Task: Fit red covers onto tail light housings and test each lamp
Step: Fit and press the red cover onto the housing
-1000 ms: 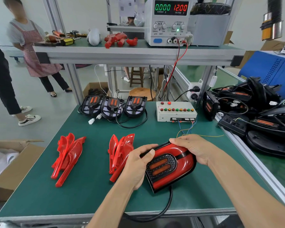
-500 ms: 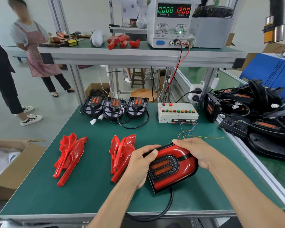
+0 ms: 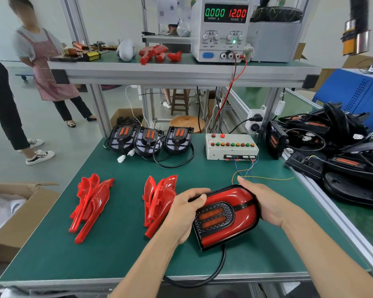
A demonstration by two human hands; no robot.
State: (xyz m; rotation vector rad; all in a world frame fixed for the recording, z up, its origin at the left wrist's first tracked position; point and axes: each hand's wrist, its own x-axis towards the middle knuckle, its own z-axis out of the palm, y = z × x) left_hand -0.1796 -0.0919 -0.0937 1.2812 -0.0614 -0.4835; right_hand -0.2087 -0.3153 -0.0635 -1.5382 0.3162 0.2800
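A tail light (image 3: 226,216) with its red cover on lies on the green mat near the front edge, its black cable (image 3: 205,274) hanging over the edge. My left hand (image 3: 183,214) grips its left side, thumb on top. My right hand (image 3: 265,201) holds its right and far rim with curled fingers. Two piles of loose red covers (image 3: 91,205) (image 3: 157,201) lie to the left. Three uncovered black housings (image 3: 149,138) stand at the back of the mat. The white test box (image 3: 230,147) with coloured buttons sits behind the lamp.
A power supply (image 3: 222,29) on the upper shelf reads 0.000 and 12.00, with red and black leads running down. A heap of black housings and cables (image 3: 336,147) fills the right bench. A cardboard box (image 3: 13,216) stands at the left. Two people stand on the floor, far left.
My hands and the lamp keep nearly the same place. The left thumb has shifted slightly on the cover's top edge, and the view has tilted a little.
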